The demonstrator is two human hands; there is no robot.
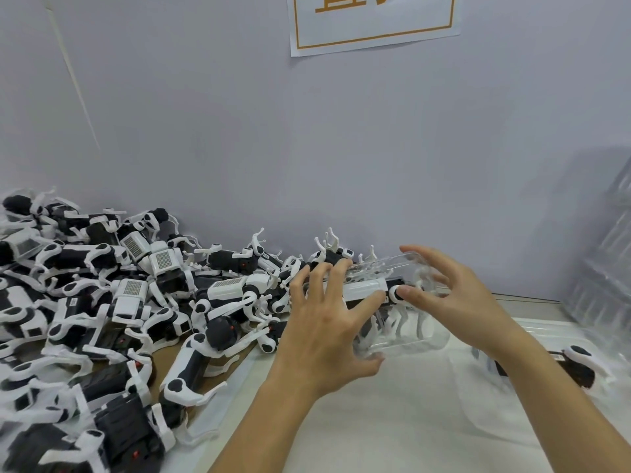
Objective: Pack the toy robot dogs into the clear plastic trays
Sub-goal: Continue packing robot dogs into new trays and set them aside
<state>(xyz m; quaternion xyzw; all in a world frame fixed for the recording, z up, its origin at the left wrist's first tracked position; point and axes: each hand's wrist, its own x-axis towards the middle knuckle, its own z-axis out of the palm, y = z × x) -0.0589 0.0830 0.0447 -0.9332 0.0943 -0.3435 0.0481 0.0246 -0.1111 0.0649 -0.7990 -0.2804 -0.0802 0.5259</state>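
I am seating 1 toy robot dog (pixel 367 290) inside a clear plastic tray (pixel 403 331), which I am holding just above the white surface (pixel 392 421), in front of the wall. The dog is lying lengthwise in the tray, white body panel uppermost, black joints at each end. My left hand (pixel 327 322) is gripping the tray's left end, thumb below, fingers (pixel 319 278) spread across the top and pressing on the dog. My right hand (pixel 454 298) is steadying the right end, its fingers curled loosely apart around the clear shell; whether all of them are touching it, I cannot tell.

Judgement: the step in hand is closing or settling this 1 dog into its cavity. The next move is calling for the thin white legs to be tucked inside the moulding before pressure is applied, since they look easily bent.

To the left, a large pile of unpacked dogs (pixel 102 302) is waiting. A packed tray (pixel 563 367) is lying near my right forearm, and stacked empty trays (pixel 604 268) are standing at far right.

Writing: a paper notice (pixel 372 22) on the wall is showing orange characters, cropped and unreadable. Labels on the dogs are too small to read.
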